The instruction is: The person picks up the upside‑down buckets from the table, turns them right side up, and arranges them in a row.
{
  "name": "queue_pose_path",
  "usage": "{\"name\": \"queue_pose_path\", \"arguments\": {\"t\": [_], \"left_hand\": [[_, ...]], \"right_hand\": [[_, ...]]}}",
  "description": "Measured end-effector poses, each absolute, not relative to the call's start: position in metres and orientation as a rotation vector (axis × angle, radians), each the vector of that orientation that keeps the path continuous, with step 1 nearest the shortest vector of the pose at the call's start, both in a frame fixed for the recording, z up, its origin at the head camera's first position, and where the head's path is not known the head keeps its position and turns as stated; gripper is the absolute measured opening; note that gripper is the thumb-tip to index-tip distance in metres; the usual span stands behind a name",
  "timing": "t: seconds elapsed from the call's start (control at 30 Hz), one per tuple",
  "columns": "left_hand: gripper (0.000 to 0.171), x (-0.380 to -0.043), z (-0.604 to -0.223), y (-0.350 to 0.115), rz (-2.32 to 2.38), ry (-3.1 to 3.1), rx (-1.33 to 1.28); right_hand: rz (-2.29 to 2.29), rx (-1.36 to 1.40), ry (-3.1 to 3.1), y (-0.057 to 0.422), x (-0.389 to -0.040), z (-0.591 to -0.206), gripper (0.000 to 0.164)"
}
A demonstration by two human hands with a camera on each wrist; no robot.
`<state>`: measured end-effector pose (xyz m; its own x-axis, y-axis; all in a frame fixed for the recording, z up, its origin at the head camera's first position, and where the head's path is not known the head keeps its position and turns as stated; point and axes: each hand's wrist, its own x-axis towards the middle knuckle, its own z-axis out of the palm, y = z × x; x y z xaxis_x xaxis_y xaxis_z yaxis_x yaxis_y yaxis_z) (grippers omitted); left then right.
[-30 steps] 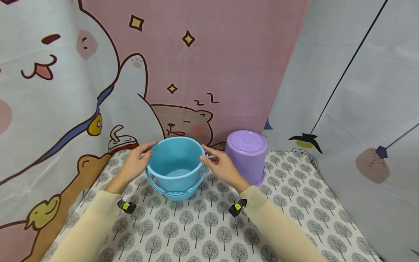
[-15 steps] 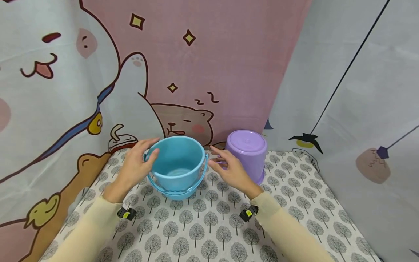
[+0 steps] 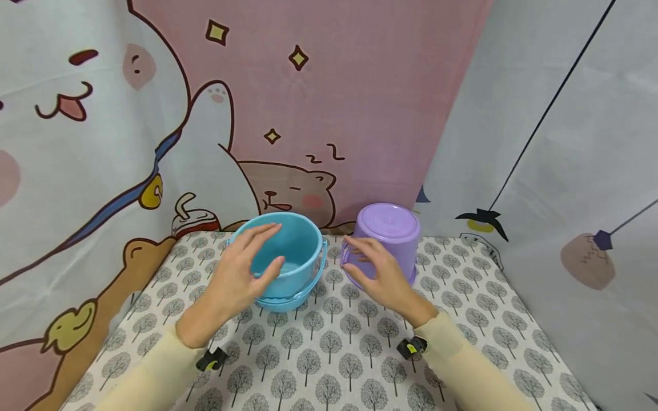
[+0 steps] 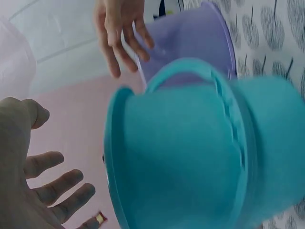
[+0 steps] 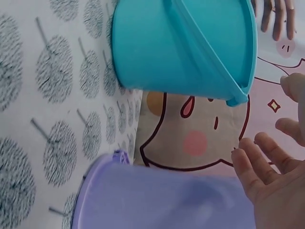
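Left grip (image 3: 237, 273) shifted rightward, fingers (image 4: 64, 185) spread

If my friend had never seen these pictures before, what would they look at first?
Probably the bright blue bucket, upright on the tree-print cloth, and the purple bucket, upside down to its right. Next, perhaps the left hand hovering by the blue bucket and the right hand by the purple one. Then maybe the sleeping bear printed on the backdrop behind them.
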<state>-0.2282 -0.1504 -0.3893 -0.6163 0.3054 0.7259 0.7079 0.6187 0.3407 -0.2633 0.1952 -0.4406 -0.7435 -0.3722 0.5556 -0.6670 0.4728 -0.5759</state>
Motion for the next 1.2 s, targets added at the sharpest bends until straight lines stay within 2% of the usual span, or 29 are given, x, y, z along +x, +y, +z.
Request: {"name": "queue_pose_path", "arguments": {"t": [0.33,0.7,0.9,1.2], "left_hand": [[0.074,-0.197,-0.403,-0.093,-0.746,-2.198,-1.003],[0.089,-0.183,-0.431,-0.04,-0.794,-2.446,-1.11],[0.097,-0.188,-0.454,-0.017,-0.813,-2.646,-1.065],[0.108,-0.201,-0.473,0.004,-0.957,-2.839,-0.863]], "right_hand": [[0.996,0.845,-2.333,0.225,-0.248,-0.442,0.066],[0.939,0.827,-2.333,0.255,-0.243,-0.452,0.068],[0.882,0.765,-2.323,0.273,-0.242,-0.461,0.066],[0.86,0.699,-2.365,0.295,-0.245,-0.473,0.066]]}}
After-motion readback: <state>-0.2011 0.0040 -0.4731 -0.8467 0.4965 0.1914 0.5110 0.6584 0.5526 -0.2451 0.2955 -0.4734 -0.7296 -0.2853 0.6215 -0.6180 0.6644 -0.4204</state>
